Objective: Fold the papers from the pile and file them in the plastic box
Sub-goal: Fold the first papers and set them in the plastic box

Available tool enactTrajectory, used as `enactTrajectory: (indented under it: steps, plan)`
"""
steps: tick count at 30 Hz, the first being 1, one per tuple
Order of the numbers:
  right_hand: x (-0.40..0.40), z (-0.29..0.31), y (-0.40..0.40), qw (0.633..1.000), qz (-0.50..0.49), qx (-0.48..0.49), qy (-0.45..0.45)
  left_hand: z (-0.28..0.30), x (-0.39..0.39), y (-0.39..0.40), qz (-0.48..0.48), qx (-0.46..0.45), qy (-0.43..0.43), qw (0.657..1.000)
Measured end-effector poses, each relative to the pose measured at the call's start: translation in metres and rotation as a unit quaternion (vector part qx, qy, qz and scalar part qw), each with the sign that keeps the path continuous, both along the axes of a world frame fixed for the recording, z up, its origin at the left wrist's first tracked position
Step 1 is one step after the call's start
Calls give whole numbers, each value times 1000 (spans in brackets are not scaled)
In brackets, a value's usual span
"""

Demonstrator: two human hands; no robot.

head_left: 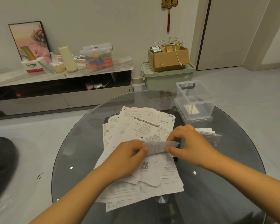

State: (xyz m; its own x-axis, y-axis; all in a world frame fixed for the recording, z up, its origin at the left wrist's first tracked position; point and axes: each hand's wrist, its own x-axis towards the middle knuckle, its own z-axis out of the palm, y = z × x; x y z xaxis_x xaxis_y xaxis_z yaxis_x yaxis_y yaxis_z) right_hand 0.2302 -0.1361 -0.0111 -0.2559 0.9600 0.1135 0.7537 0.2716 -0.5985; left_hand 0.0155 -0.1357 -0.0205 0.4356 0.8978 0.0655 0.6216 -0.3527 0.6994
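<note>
1. "Panasonic" reads in dark letters on the front of a white box with a red base (33, 65), which stands on the low cabinet by the wall.
2. A QR code, with no legible caption, is printed on a sheet in the paper pile (144, 166) on the glass table.
3. The papers carry dense print and barcodes, too small to read.
4. The red and gold hanging ornament (169, 2) on the wall bears a character, cut off at the frame's top edge and not readable.
</note>
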Motion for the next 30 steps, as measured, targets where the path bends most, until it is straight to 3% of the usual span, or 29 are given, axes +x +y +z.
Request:
enactTrajectory:
  steps: [7, 19, 30]
  plan:
    - [-15, -12, 9, 995, -39, -38, 84, 1, 6, 7, 82, 1, -42, 996]
    - [-27, -33, 26, 998, -51, -33, -35, -13, 2, 19, 58, 24, 119, 991]
    - [-20, -30, 19, 993, -5, 72, -98, -8, -10, 24, -13, 23, 154, 988]
